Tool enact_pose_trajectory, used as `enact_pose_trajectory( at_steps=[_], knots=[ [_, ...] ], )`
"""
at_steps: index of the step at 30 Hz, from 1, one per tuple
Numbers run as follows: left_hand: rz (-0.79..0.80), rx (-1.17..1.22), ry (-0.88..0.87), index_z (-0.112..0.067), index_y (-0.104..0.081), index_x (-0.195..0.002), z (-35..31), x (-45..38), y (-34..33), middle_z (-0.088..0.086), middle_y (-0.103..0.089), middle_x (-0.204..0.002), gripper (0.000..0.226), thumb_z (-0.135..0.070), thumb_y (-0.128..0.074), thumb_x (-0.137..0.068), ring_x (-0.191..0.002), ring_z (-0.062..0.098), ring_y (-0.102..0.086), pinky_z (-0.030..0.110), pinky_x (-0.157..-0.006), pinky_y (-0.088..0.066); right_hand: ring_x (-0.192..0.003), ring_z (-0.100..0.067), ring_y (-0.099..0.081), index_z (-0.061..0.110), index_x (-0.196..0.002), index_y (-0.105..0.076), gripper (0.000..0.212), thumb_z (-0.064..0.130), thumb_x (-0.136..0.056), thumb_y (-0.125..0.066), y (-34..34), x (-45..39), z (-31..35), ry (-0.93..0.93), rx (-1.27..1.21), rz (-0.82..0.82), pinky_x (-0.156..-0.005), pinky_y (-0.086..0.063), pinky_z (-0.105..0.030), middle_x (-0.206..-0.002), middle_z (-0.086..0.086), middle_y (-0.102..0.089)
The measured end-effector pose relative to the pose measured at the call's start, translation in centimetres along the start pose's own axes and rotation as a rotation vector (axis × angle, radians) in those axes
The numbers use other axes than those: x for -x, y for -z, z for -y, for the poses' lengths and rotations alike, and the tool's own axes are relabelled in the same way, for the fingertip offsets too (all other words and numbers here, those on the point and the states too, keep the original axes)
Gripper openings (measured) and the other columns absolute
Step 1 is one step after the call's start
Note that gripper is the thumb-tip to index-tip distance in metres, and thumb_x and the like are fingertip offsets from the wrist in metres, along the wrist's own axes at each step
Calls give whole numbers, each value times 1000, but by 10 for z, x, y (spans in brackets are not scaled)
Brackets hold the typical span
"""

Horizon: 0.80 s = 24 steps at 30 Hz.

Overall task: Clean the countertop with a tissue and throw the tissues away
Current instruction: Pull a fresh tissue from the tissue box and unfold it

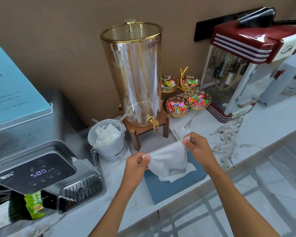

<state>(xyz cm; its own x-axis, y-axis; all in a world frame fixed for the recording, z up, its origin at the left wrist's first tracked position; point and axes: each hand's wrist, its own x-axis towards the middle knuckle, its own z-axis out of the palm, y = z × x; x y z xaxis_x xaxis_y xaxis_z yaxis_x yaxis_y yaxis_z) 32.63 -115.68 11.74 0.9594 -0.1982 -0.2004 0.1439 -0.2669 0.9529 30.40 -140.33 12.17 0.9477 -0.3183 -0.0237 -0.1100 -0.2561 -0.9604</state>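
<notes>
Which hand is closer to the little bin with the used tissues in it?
Left. The left hand pinches one corner of the tissue just right of the bin, towards the camera. The right hand pinches the other corner, further right.

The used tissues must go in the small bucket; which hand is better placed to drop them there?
Probably the left hand: the bucket stands just beyond it on the left. The right hand would have to cross over. Both pinch the tissue.
</notes>
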Motion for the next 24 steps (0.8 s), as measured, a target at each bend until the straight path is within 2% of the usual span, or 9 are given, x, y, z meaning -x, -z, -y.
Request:
enact_pose_trajectory(
  at_steps=[2, 6, 10, 13, 15, 17, 19, 22, 24],
  knots=[
    [-3, 66, -18, -12, -70, -86, -5, 3, 7, -8, -76, -72, 15, -15, -62, -99, -64, 2, -68, 17, -57, -53, -63, 0, -52, 13, -77, -60, 19, 10, -95, -60, -2, 1, 11, 10, -27, -8, -63, -44, -23, -70, 7, -59],
    [-49, 139, -15, -10, -71, -85, -12, 6, 25, 7, -79, -85, 16, -19, -64, -97, -78, 19, -72, 38, -68, -58, -59, 3, -56, 19, -75, -61, 21, 16, -96, -61, -9, 3, 30, 2, -80, -1, -55, -46, -14, -65, 15, -63],
    [-92, 187, -4, -20, -69, -72, -14, 14, 43, -5, -78, -76, 25, -19, -64, -97, -74, 10, -72, 23, -65, -57, -69, -6, -61, 8, -85, -62, 18, 23, -96, -61, -25, 7, 41, -10, -81, 42, -64, -49, -28, -75, -1, -66],
    [-115, 237, 15, -5, -64, -74, -9, 24, 60, -1, -72, -75, 26, -17, -63, -98, -73, 14, -68, 27, -68, -55, -75, -21, -60, 2, -88, -59, 26, 27, -96, -61, -45, 12, 43, -29, -110, 73, -68, -48, -37, -87, -24, -65],
    [-132, 276, 32, -2, -67, -82, -3, 31, 72, 4, -73, -80, 24, -18, -63, -98, -75, 16, -68, 31, -71, -56, -71, -20, -65, 6, -88, -60, 27, 31, -96, -60, -62, 16, 44, -62, -120, 101, -65, -51, -36, -85, -19, -68],
    [-165, 308, 61, -19, -75, -75, 2, 41, 84, -3, -76, -75, 26, -19, -63, -98, -67, 9, -69, 20, -59, -54, -69, -13, -70, 13, -86, -62, 22, 31, -96, -60, -80, 21, 45, -101, -166, 141, -62, -55, -28, -77, -3, -74],
    [-205, 319, 105, -26, -76, -73, 10, 49, 96, -7, -76, -71, 28, -21, -63, -98, -60, 6, -68, 15, -50, -49, -67, -12, -69, 16, -78, -58, 24, 31, -96, -61, -98, 26, 48, -111, -193, 168, -60, -53, -26, -73, 1, -71],
    [-264, 345, 164, -18, -78, -87, 23, 60, 117, 2, -79, -82, 17, -22, -64, -97, -72, 16, -72, 31, -65, -58, -67, -9, -69, 26, -69, -58, 27, 31, -96, -62, -126, 36, 54, -133, -224, 203, -56, -53, -23, -72, 5, -71],
    [-299, 373, 174, -13, -77, -94, 32, 67, 132, 5, -80, -87, 16, -20, -64, -97, -78, 21, -73, 38, -71, -60, -72, -14, -72, 25, -71, -61, 25, 30, -95, -62, -144, 41, 57, -155, -229, 235, -61, -57, -28, -79, 1, -76]
  ],
)
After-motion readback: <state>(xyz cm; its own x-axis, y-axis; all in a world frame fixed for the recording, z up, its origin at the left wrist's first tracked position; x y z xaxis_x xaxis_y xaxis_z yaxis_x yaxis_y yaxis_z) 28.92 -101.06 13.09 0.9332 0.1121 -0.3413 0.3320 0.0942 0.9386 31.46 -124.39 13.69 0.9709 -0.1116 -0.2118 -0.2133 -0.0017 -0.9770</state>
